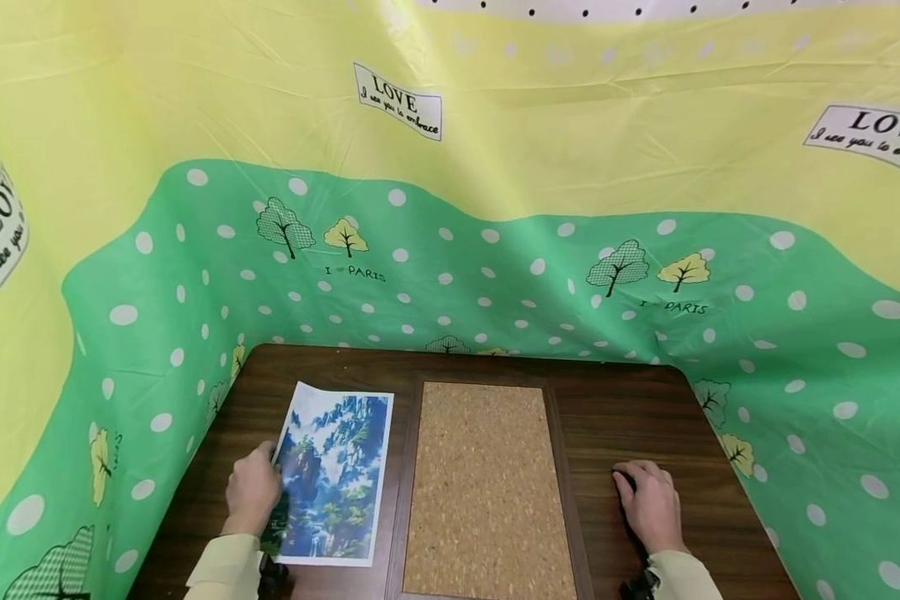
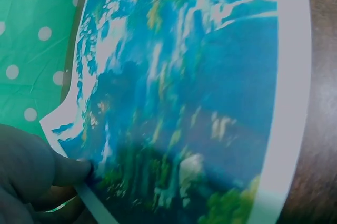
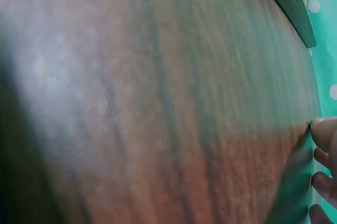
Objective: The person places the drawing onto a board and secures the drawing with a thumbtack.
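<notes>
A printed landscape picture (image 1: 337, 475) in blue and green with a white border is on the left side of the table. My left hand (image 1: 253, 490) pinches its left edge. In the left wrist view, the thumb lies over the margin of the sheet, and one far corner bends upward. At the right of the table, my right hand (image 1: 651, 504) rests with loosely curled fingers and holds nothing that I can see. Only its fingertips (image 3: 322, 129) show at the edge of the right wrist view. Between the hands lies a cork panel (image 1: 487, 483) in a dark wooden frame.
The dark wood-grain table (image 1: 615, 408) has rounded far corners. A yellow and green printed cloth (image 1: 487, 275) hangs around its back and sides. Both wrists carry black straps.
</notes>
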`<state>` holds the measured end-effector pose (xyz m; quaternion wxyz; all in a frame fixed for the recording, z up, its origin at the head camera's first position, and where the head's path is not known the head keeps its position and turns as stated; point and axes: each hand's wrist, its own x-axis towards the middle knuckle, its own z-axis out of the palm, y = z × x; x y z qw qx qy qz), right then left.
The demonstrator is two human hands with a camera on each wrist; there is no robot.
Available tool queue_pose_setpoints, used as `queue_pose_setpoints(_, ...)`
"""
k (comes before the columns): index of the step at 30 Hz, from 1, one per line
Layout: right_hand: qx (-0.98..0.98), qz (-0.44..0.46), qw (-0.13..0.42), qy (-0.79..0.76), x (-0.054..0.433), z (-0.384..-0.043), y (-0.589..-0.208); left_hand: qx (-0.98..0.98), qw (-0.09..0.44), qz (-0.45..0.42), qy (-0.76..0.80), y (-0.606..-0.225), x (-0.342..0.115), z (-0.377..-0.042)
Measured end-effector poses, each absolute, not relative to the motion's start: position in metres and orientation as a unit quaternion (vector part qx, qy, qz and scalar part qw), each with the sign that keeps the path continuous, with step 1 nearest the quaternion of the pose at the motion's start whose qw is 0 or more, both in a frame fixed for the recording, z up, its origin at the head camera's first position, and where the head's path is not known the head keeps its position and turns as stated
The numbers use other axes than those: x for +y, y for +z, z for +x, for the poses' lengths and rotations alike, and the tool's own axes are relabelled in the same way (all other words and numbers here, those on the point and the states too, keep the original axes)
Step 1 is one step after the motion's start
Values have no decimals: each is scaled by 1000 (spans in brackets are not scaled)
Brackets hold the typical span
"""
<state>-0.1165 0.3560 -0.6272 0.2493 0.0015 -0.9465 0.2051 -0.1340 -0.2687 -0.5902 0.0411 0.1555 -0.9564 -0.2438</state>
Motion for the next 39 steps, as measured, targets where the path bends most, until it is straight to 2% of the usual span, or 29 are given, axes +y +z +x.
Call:
queue_pose_setpoints(17, -951, -12, 224, 212, 359, -117, -624, -938, 18, 147, -313, -587, -300, -132)
queue_pose_setpoints(26, -955, -24, 201, 215, 361, -116, -622, -931, 24, 159, -327, -585, -308, -131)
queue_pose_setpoints(39, -955, -21, 196, 222, 363, -117, -624, -914, 10, 172, -367, -576, -311, -131)
